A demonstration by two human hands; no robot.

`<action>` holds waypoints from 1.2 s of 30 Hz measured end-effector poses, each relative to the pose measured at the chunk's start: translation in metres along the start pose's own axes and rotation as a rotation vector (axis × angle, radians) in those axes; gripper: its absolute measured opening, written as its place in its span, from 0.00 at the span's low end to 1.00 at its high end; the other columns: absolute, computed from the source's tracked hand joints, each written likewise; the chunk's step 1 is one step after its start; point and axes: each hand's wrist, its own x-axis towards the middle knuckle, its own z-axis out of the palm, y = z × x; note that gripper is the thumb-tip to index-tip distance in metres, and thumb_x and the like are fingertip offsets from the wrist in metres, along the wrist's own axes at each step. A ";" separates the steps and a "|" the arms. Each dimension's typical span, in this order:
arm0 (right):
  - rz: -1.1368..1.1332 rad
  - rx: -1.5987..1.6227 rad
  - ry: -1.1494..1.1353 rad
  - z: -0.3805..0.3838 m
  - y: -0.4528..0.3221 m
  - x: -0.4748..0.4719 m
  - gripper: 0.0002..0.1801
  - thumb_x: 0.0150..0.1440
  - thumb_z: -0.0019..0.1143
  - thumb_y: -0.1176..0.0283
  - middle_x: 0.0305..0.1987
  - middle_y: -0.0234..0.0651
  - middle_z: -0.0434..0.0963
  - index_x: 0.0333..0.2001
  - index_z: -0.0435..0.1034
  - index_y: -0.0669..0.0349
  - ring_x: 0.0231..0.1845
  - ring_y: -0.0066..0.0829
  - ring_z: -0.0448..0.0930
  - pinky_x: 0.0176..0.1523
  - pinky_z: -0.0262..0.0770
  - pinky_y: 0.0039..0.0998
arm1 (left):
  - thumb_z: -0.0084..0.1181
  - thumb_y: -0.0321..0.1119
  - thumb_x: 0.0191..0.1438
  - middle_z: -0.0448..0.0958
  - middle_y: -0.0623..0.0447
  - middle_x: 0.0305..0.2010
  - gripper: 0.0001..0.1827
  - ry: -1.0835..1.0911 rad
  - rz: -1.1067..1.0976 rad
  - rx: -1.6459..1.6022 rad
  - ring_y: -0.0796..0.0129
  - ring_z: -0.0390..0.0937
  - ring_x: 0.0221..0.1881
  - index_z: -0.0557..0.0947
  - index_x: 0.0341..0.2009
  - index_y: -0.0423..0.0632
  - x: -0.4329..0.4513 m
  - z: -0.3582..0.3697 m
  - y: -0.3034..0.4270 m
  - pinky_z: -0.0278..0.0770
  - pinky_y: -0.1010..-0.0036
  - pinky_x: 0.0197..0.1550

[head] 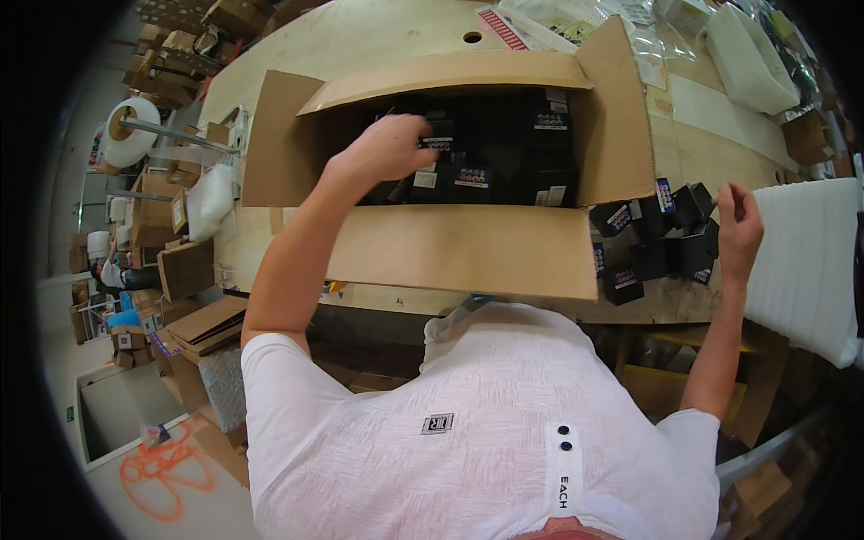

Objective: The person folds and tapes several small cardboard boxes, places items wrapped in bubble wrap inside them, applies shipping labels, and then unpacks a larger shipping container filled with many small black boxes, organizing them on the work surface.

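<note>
My left hand reaches into an open cardboard box on the table, over small black boxes with printed labels. Its fingers are curled beside one of them; blur and the dark contents hide whether it grips that box. At the right, my right hand is raised at the edge of a loose heap of similar black boxes, which lies outside the cardboard box. The fingers of that hand are bent and partly apart, with nothing visible between them. The carton's flaps are spread outward.
White foam sheeting stands right of my right hand. A white plastic bin and a white basket are at the back. A roll on a metal rod is at the left. Stacked cartons and a person are farther left.
</note>
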 end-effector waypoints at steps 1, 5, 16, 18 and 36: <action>-0.048 0.129 -0.074 0.013 -0.049 -0.002 0.14 0.66 0.57 0.66 0.33 0.31 0.82 0.47 0.77 0.67 0.36 0.19 0.80 0.44 0.76 0.24 | 0.67 0.50 0.52 0.83 0.35 0.45 0.34 -0.011 -0.025 0.132 0.47 0.82 0.49 0.79 0.54 0.35 0.006 0.024 -0.051 0.79 0.61 0.51; -0.320 0.047 -0.727 0.124 -0.192 -0.004 0.18 0.63 0.59 0.63 0.31 0.38 0.81 0.44 0.76 0.71 0.33 0.26 0.81 0.42 0.77 0.29 | 0.75 0.59 0.38 0.72 0.31 0.64 0.59 -0.252 -0.333 0.175 0.44 0.71 0.66 0.65 0.69 0.41 0.023 0.088 -0.135 0.74 0.60 0.64; -0.440 -0.507 -1.047 0.466 -0.116 0.058 0.48 0.47 0.72 0.47 0.58 0.51 0.77 0.64 0.65 0.66 0.59 0.46 0.78 0.60 0.77 0.41 | 0.73 0.58 0.39 0.54 0.31 0.75 0.64 -0.125 -0.260 -0.265 0.34 0.65 0.68 0.53 0.75 0.52 0.052 0.158 -0.178 0.69 0.54 0.68; -0.314 -0.456 -1.203 0.479 -0.117 0.059 0.48 0.44 0.76 0.52 0.57 0.50 0.78 0.64 0.66 0.66 0.55 0.45 0.80 0.55 0.80 0.39 | 0.73 0.57 0.41 0.50 0.33 0.77 0.63 -0.051 -0.301 -0.280 0.29 0.65 0.67 0.52 0.76 0.53 0.041 0.157 -0.164 0.70 0.53 0.67; -0.511 -0.380 -0.748 0.375 -0.147 0.018 0.50 0.43 0.76 0.57 0.70 0.55 0.65 0.69 0.61 0.55 0.70 0.57 0.65 0.70 0.64 0.47 | 0.68 0.51 0.52 0.52 0.40 0.75 0.57 -0.094 0.612 0.196 0.39 0.58 0.71 0.46 0.78 0.62 0.037 0.136 -0.154 0.62 0.45 0.68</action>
